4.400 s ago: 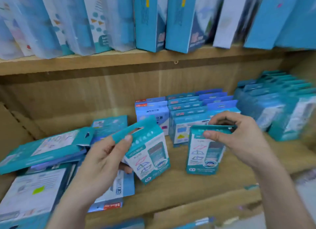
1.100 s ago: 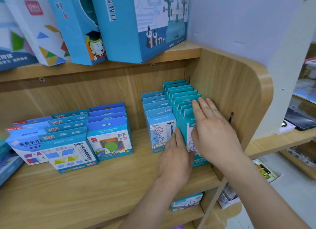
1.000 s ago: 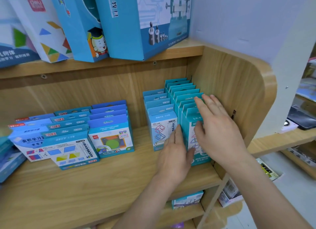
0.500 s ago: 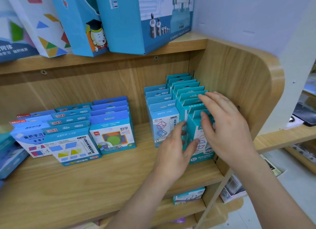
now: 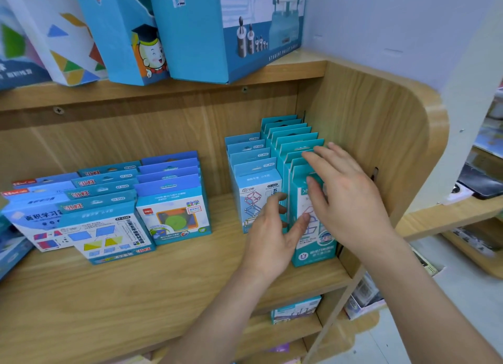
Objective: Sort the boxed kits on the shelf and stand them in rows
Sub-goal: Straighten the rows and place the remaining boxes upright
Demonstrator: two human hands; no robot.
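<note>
A row of teal boxed kits (image 5: 292, 135) stands upright against the shelf's right side panel (image 5: 375, 113). Its front teal box (image 5: 313, 252) is at the shelf's front edge. My right hand (image 5: 348, 200) lies flat and spread over that box's face and the tops behind it. My left hand (image 5: 269, 238) has its fingers in the gap on the box's left side and its thumb on the face, pinching that edge. A row of light-blue kits (image 5: 251, 192) stands just to the left, touching my left fingers.
Three more rows of blue kits (image 5: 174, 214) (image 5: 109, 233) (image 5: 30, 219) stand further left on the wooden shelf board (image 5: 163, 290). Large blue boxes (image 5: 228, 23) lean on the shelf above. A teal box (image 5: 296, 308) sits on the shelf below.
Earlier I held two teal kits at the shelf's left. Both hands have stayed on the front of the teal row; my left fingers have curled into the gap beside the front box.
</note>
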